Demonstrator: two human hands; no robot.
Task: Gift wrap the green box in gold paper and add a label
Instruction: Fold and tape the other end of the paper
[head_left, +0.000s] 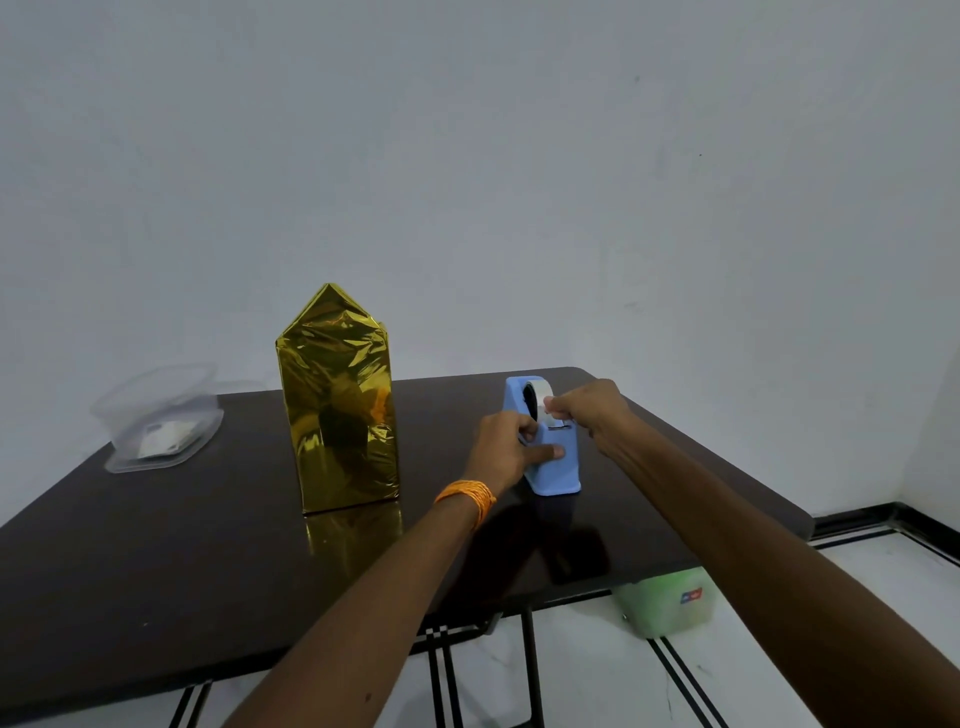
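Two bare forearms reach in from the lower edge over the dark glossy bench (156, 571). The left hand (511, 447), with an orange thread band (467, 496) on its wrist, grips the pale blue plastic tape dispenser (556, 473); its fingers are curled round the side and the thumb is pressed across the front. The right hand (587, 410) pinches the clear tape (537, 389) at the top of the roll, fingers narrow. Left of the dispenser and apart from it, the tall box wrapped in shiny gold paper (340, 410) stands upright on the bench, its top paper folded to a point. Near the far left edge sits a clear plastic tub (161, 395) holding white paper slips (161, 439). On the floor under the bench's right side stands a translucent green tub (665, 603); its contents cannot be made out.
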